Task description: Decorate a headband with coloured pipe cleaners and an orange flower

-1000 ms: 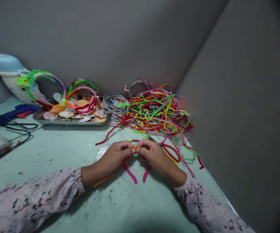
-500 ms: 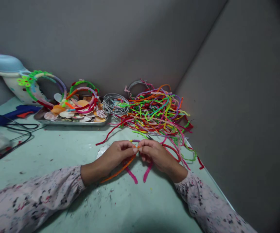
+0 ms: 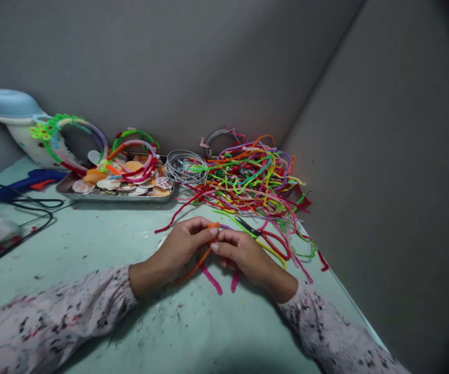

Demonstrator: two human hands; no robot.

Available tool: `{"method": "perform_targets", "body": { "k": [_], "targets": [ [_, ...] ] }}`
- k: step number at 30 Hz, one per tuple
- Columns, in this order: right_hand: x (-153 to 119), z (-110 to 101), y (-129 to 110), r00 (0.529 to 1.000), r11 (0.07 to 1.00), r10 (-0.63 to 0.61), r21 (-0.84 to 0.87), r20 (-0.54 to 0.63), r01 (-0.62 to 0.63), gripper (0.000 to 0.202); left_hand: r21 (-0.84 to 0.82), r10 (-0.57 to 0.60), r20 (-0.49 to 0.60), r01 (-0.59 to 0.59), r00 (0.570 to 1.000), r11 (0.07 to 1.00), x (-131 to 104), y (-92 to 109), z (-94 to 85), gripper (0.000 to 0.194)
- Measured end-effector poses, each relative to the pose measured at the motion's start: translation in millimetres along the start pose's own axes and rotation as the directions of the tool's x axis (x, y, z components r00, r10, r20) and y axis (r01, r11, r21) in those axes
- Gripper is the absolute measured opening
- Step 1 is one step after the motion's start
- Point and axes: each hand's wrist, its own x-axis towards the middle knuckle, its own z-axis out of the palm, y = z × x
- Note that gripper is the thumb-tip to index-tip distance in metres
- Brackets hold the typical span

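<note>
Between thumb and fingers, my left hand (image 3: 185, 243) pinches an orange pipe cleaner (image 3: 194, 271), which is bunched at the fingertips and trails down toward the lower left. Close beside it, my right hand (image 3: 243, 253) is closed, its fingertips against the orange strand just below the bunched part. A purple piece (image 3: 225, 226) shows behind the fingers. Two bright pink ends (image 3: 212, 280) stick out below the hands; how they join the rest is hidden. Scissors with red and yellow handles (image 3: 275, 245) lie just beyond my right hand.
A tangled heap of colourful pipe cleaners (image 3: 255, 176) lies against the back wall, beside coiled grey wire (image 3: 185, 167). Further left are a metal tray (image 3: 123, 198) of shells with fuzzy rings, a blue glue gun (image 3: 14, 188) with black cable, and a white container with blue lid (image 3: 12, 104).
The orange pipe cleaner's bunched part now shows above my left fingertips. My right hand has shifted slightly left and down, uncovering more of the scissors.
</note>
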Motion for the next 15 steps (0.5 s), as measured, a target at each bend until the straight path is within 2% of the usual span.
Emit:
{"method": "perform_targets", "body": {
  "k": [8, 15],
  "targets": [
    [3.9, -1.8, 9.5, 0.999, 0.992, 0.015, 0.127, 0.040, -0.020, 0.008, 0.156, 0.041, 0.001, -0.040, 0.999, 0.987, 2.7, 2.9, -5.2, 0.017],
    [5.6, -7.8, 9.4, 0.996, 0.946, 0.032, 0.320, 0.082, -0.056, 0.008, 0.205, 0.005, -0.001, -0.004, 1.000, 0.979, 3.9, 4.5, -5.3, 0.017]
  ]
}}
